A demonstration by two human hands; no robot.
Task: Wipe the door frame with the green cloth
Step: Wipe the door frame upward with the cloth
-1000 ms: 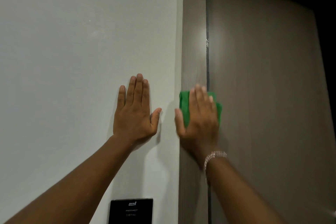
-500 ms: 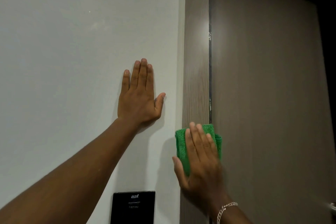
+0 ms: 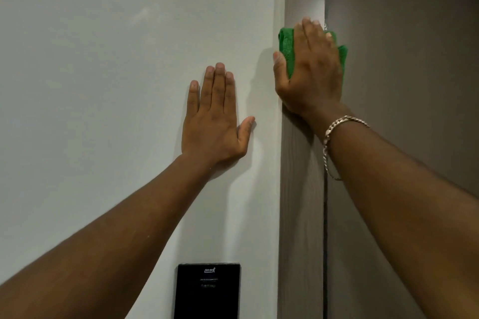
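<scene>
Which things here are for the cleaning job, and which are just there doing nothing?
For the job:
- green cloth
- door frame
- right hand, pressing the cloth flat on the frame

Just there:
- left hand, flat on the wall
- black panel on the wall
- door
- bracelet

My left hand [image 3: 213, 122] lies flat at the centre of the frame, fingers straight and together pointing up, thumb spread out to the right. Its bare forearm runs down to the lower left corner. My right hand [image 3: 311, 70] sits higher, in the upper right of centre, palm pressed forward with fingers extended upward; the fingertips look slightly blurred. A chain bracelet [image 3: 334, 137] hangs loose at that wrist, and the forearm stretches to the lower right.
</scene>
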